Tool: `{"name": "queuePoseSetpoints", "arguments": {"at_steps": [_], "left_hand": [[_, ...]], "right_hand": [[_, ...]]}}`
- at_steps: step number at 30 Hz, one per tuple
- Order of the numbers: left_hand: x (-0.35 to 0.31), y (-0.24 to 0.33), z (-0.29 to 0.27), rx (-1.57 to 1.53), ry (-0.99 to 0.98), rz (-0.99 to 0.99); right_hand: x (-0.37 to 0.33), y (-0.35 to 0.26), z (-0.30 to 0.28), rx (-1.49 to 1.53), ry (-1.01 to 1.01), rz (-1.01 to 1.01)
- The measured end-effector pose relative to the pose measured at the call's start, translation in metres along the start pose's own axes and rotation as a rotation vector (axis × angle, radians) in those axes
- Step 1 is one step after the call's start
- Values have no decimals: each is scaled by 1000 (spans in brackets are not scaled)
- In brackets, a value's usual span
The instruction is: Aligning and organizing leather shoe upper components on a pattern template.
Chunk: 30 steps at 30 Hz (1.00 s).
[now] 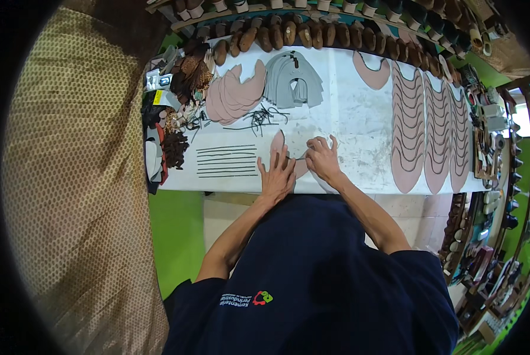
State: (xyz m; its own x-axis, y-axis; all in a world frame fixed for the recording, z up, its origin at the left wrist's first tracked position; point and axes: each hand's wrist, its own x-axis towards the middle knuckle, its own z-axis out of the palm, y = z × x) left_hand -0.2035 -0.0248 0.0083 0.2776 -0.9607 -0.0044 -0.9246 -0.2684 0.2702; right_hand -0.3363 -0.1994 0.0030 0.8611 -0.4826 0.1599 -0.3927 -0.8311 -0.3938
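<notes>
"What is around your hands?"

"Far left, a patterned curtain (81, 177) hangs down. Dark brown scraps (175, 148) sit at the table's left end. Then dark strips (226, 162) lie in neat rows, just beside my left hand (275, 171). Behind them are heaped pink pieces (235, 94), then a messy tangle of dark strips (265, 120). Next come stacked grey curved pieces (291, 77). One loose pink curved piece (372, 74) lies further right, near the back. Last, pink curved pieces with dark edges (408, 163) overlap in three long rows."

"What gets in the way?"

"My own hands! They hide a lot of the pink piece (278, 141) I am working on."

"So where is it?"

"On the white table (359, 165), under my left hand, which is spread out on top of it. Its tip pokes out past my fingers. A bit more shows between my hands. My right hand (323, 158) is just to the right, fingers bent down. I can't tell if they pinch anything."
</notes>
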Motion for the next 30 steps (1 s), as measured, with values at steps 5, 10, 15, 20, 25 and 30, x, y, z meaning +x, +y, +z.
{"name": "queuePoseSetpoints", "arguments": {"at_steps": [5, 10, 15, 20, 25, 30], "left_hand": [[3, -2, -3, 86, 14, 101], [2, 0, -5, 6, -17, 37], [-1, 4, 1, -32, 2, 12], [3, 7, 1, -26, -4, -3], [13, 11, -7, 6, -91, 15], [10, 11, -5, -44, 1, 3]], "right_hand": [[3, 3, 2, -40, -3, -29], [5, 6, 4, -57, -13, -44], [7, 5, 3, -66, -24, -45], [11, 7, -1, -56, -71, -51], [13, 9, -2, -64, -103, -55], [14, 5, -6, -53, -123, -42]]}}
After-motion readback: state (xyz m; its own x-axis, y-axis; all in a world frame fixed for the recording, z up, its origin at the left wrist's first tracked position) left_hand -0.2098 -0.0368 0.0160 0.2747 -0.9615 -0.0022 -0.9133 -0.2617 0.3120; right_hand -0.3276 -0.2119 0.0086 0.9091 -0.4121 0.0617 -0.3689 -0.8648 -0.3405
